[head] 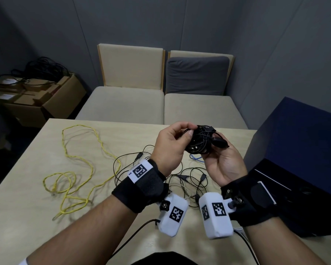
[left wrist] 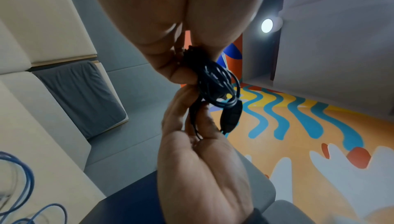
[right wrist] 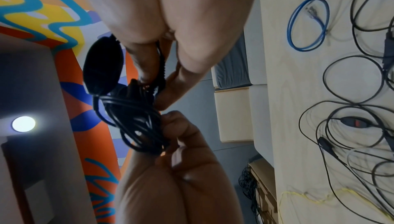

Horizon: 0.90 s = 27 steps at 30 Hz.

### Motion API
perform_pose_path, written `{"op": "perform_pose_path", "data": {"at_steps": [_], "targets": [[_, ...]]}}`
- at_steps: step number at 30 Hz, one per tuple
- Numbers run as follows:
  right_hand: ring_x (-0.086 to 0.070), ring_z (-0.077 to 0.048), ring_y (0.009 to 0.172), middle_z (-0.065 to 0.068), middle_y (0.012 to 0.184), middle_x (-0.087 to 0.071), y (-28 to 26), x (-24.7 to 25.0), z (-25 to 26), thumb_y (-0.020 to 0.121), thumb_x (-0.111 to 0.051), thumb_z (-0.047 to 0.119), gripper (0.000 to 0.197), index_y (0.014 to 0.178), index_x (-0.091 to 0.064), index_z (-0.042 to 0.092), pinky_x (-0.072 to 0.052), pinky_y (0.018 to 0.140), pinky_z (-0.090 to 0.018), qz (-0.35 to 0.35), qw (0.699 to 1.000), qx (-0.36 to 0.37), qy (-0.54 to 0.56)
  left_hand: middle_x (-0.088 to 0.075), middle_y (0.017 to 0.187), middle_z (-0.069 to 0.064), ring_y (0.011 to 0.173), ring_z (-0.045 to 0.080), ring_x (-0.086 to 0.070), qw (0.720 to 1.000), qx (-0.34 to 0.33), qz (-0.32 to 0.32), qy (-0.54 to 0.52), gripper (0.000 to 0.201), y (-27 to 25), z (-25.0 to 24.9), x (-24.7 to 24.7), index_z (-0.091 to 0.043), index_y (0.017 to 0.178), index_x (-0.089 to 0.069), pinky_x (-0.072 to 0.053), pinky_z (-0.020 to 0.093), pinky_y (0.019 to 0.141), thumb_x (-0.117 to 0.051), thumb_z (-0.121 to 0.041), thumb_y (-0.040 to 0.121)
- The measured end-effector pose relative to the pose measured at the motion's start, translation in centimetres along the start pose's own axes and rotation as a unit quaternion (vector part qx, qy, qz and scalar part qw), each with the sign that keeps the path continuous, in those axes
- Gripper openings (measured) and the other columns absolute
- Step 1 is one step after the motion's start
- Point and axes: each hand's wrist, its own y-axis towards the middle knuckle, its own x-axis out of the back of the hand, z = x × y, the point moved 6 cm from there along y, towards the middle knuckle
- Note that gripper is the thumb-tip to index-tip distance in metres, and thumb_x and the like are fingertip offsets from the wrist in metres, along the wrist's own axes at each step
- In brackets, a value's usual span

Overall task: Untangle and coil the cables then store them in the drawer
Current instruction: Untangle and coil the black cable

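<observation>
Above the table's far edge, both hands hold a small coil of black cable point(head: 200, 140). My left hand point(head: 188, 129) pinches its left side between thumb and fingers. My right hand point(head: 216, 155) lies palm up under the coil, its fingers curled round the strands. An oval black inline piece point(right wrist: 102, 66) hangs off the coil point(right wrist: 136, 118) on the right-hand side. In the left wrist view the coil point(left wrist: 213, 82) sits between the two hands' fingertips. A dark blue cabinet point(head: 294, 150) stands at the table's right.
On the wooden table point(head: 27, 197) lie a loose yellow cable point(head: 78, 169), a tangle of thin black cables point(head: 182, 178) and a blue cable point(head: 196, 157). Beige seats point(head: 161, 106) stand behind the table. Cardboard boxes with more cables point(head: 36, 92) sit at far left.
</observation>
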Motion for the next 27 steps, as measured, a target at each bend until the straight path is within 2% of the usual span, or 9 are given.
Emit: {"op": "perform_pose_path", "data": {"at_steps": [4,8,11,14,16,19,22,24,27], "targets": [[-0.067,-0.019,0.078,-0.012,0.093,-0.067,-0.14,-0.03,-0.05,0.035,-0.097,0.028,0.083,0.102,-0.055,0.004,-0.054,0.060,-0.023,0.001,1.000,-0.021,0.014,-0.068,0.078,-0.003,0.075,0.012,-0.062,1.000,0.002,0.008,-0.017,0.024,-0.09,0.05,-0.30,-0.014,0.091,-0.064,-0.052,0.024,0.074,-0.048,0.004,0.094],[-0.066,-0.021,0.090,-0.012,0.098,-0.068,-0.07,0.13,-0.27,0.039,-0.097,0.026,0.084,0.106,-0.053,0.002,-0.055,0.083,-0.027,0.017,0.999,-0.036,0.029,-0.069,0.080,-0.003,0.077,0.011,-0.064,1.000,0.000,0.020,-0.023,0.024,0.01,-0.11,-0.43,-0.014,0.091,-0.065,-0.053,0.023,0.075,-0.049,0.003,0.094],[-0.067,-0.021,0.091,-0.014,0.100,-0.068,-0.24,0.41,-0.37,0.050,-0.092,0.017,0.074,0.109,-0.052,0.000,-0.056,0.078,-0.028,0.025,0.998,-0.042,0.032,-0.068,0.072,-0.008,0.070,0.007,-0.063,1.000,0.003,0.005,-0.015,0.027,0.09,0.03,-0.22,-0.015,0.088,-0.065,-0.051,0.019,0.068,-0.047,0.003,0.095],[-0.061,-0.014,0.078,-0.009,0.093,-0.065,-0.51,0.68,-0.25,0.073,-0.067,0.004,0.035,0.104,-0.052,0.005,-0.049,0.059,-0.020,0.011,0.999,-0.042,0.005,-0.064,0.073,-0.003,0.061,0.003,-0.057,1.000,-0.010,-0.020,0.001,0.025,-0.03,-0.17,-0.33,-0.014,0.087,-0.063,-0.045,0.015,0.057,-0.046,0.002,0.096],[-0.061,-0.012,0.073,-0.008,0.090,-0.065,-0.59,0.70,-0.24,0.079,-0.050,-0.003,0.022,0.100,-0.052,0.005,-0.047,0.056,-0.019,0.013,0.999,-0.045,0.004,-0.062,0.073,-0.001,0.056,0.000,-0.055,1.000,-0.010,-0.021,-0.008,0.024,-0.09,-0.29,-0.52,-0.012,0.087,-0.060,-0.043,0.013,0.052,-0.044,0.003,0.096],[-0.068,-0.017,0.082,-0.011,0.093,-0.068,-0.62,0.08,0.19,0.076,-0.061,-0.001,0.027,0.101,-0.051,0.000,-0.056,0.069,-0.024,0.026,0.999,-0.026,0.037,-0.063,0.065,-0.009,0.055,0.000,-0.055,1.000,-0.004,0.000,-0.014,0.023,-0.10,-0.29,-0.68,-0.011,0.089,-0.061,-0.042,0.013,0.050,-0.044,0.004,0.096],[-0.067,-0.021,0.094,-0.014,0.102,-0.067,-0.37,-0.07,0.16,0.054,-0.090,0.013,0.067,0.107,-0.053,-0.002,-0.055,0.088,-0.029,0.025,0.999,-0.017,0.032,-0.063,0.072,-0.002,0.058,0.002,-0.055,1.000,0.007,0.015,-0.006,0.020,-0.17,-0.01,-0.63,-0.008,0.098,-0.061,-0.043,0.015,0.051,-0.044,0.003,0.096],[-0.065,-0.026,0.098,-0.018,0.106,-0.065,-0.25,0.21,0.08,0.052,-0.090,0.013,0.071,0.111,-0.054,-0.006,-0.055,0.088,-0.032,0.027,0.999,-0.017,0.031,-0.063,0.079,0.002,0.061,0.007,-0.054,1.000,0.010,0.024,-0.008,0.023,-0.15,0.12,-0.60,-0.010,0.102,-0.062,-0.043,0.018,0.053,-0.045,0.004,0.096],[-0.065,-0.030,0.098,-0.024,0.106,-0.064,-0.42,-0.03,0.00,0.055,-0.080,0.001,0.056,0.108,-0.062,-0.009,-0.056,0.081,-0.031,0.044,0.998,-0.037,0.028,-0.062,0.080,-0.002,0.057,0.009,-0.049,0.999,0.009,0.047,-0.007,0.026,-0.28,0.22,-0.58,-0.016,0.105,-0.062,-0.043,0.018,0.055,-0.052,0.004,0.092]]}}
